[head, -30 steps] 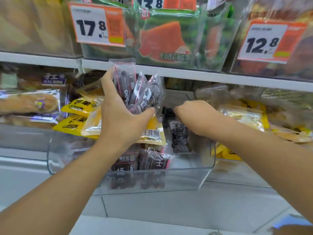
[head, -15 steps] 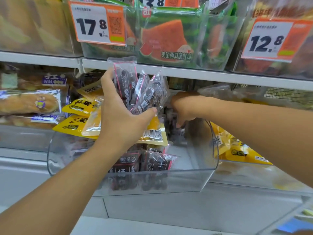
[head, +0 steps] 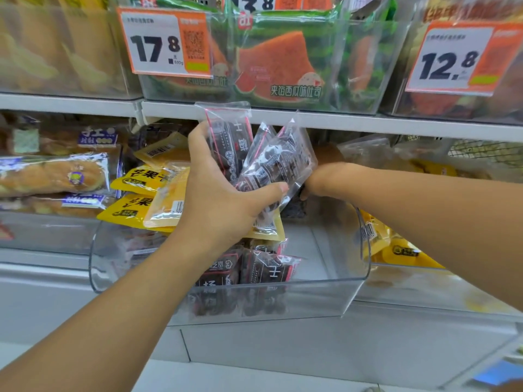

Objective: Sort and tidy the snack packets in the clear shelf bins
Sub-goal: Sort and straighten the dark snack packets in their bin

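Left hand (head: 223, 199) at frame centre grips a fanned bunch of dark packets (head: 254, 154) in clear wrap with red edges, thumb across their lower part, held above the clear bin (head: 351, 287). Right hand (head: 317, 179) reaches in from the right behind the bunch toward the bin's back; its fingers are hidden by the packets, so cannot tell whether it holds anything. More dark packets (head: 254, 273) lie at the bin's front centre. Yellow packets (head: 138, 193) pile at centre left, just beside the left hand. Bread packs (head: 56, 176) at far left. Price tags 17.8 (head: 164, 42) and 12.8 (head: 455, 58) hang on the upper bins; watermelon-print packs (head: 277, 63) sit top centre.
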The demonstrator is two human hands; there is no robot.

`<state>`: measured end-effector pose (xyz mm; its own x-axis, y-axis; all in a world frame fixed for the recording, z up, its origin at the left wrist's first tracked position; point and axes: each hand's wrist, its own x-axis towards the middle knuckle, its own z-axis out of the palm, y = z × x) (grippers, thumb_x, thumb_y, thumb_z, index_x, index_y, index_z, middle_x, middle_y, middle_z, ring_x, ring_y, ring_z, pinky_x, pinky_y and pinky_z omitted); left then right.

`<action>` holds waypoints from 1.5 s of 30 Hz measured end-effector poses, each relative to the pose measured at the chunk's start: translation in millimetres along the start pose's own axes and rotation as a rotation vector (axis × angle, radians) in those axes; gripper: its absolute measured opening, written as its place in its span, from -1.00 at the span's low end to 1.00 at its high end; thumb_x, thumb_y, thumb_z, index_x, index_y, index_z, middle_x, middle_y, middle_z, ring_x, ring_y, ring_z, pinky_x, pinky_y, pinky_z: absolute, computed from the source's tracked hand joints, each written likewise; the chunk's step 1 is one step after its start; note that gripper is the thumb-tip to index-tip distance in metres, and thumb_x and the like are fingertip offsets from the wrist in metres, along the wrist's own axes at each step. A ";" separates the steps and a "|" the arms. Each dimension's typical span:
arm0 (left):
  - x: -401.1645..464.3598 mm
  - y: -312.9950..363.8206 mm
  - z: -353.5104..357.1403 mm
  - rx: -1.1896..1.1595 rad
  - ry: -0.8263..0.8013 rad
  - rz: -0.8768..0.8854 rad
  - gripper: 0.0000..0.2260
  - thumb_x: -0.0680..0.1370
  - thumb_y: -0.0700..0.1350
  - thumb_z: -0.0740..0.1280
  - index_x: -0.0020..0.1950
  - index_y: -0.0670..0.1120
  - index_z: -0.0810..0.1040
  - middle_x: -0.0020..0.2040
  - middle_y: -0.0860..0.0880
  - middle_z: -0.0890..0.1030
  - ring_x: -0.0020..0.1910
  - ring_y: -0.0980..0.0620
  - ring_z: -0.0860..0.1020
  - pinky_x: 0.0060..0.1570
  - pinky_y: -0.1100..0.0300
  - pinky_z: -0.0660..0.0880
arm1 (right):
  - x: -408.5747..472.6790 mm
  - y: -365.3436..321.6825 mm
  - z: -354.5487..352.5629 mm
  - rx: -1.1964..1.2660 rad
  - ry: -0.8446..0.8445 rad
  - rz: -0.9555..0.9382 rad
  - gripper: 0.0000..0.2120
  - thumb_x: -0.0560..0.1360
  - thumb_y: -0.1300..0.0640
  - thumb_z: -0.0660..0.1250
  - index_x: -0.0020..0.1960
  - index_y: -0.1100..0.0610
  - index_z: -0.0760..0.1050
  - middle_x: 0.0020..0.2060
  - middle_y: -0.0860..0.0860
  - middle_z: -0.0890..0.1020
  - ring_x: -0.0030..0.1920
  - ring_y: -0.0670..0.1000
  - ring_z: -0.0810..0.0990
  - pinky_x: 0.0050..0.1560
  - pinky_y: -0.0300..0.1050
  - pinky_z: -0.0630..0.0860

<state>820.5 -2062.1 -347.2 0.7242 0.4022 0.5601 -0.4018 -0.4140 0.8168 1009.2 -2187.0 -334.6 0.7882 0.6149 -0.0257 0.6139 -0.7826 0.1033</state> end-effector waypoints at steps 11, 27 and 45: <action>-2.3 5.7 4.0 -0.045 -0.074 0.005 -0.11 0.26 -0.15 0.68 0.40 0.08 0.21 0.21 0.23 0.47 0.18 0.33 0.52 0.20 0.17 0.55 | -113.9 14.9 -30.1 1.406 -0.204 -0.297 -0.40 0.38 0.08 0.55 0.35 0.08 0.41 0.16 0.11 0.65 0.16 0.21 0.65 -0.01 0.00 0.63; -6.6 14.7 8.8 0.134 -0.310 0.156 0.06 0.19 -0.08 0.69 0.51 0.03 0.10 0.30 0.23 0.41 0.24 0.34 0.49 0.11 0.34 0.55 | -141.2 29.0 -25.1 1.791 -0.210 0.034 -0.51 0.42 0.31 0.32 0.35 0.22 0.50 0.20 0.24 0.64 0.09 0.12 0.68 -0.01 -0.03 0.67; 5.9 -7.5 -1.4 -0.017 0.059 -0.009 -0.19 0.35 -0.28 0.61 0.35 0.09 0.16 0.18 0.21 0.43 0.09 0.44 0.50 -0.06 0.48 0.51 | -55.9 0.1 -32.3 0.019 0.080 -0.356 -0.42 0.39 0.27 0.54 0.35 -0.06 0.55 -0.10 -0.20 0.58 -0.05 -0.11 0.57 -0.05 -0.18 0.43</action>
<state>827.0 -2055.4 -349.8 0.6939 0.4531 0.5597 -0.4052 -0.3969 0.8236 963.8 -2218.3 -301.1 0.5192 0.8544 0.0212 0.8506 -0.5191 0.0837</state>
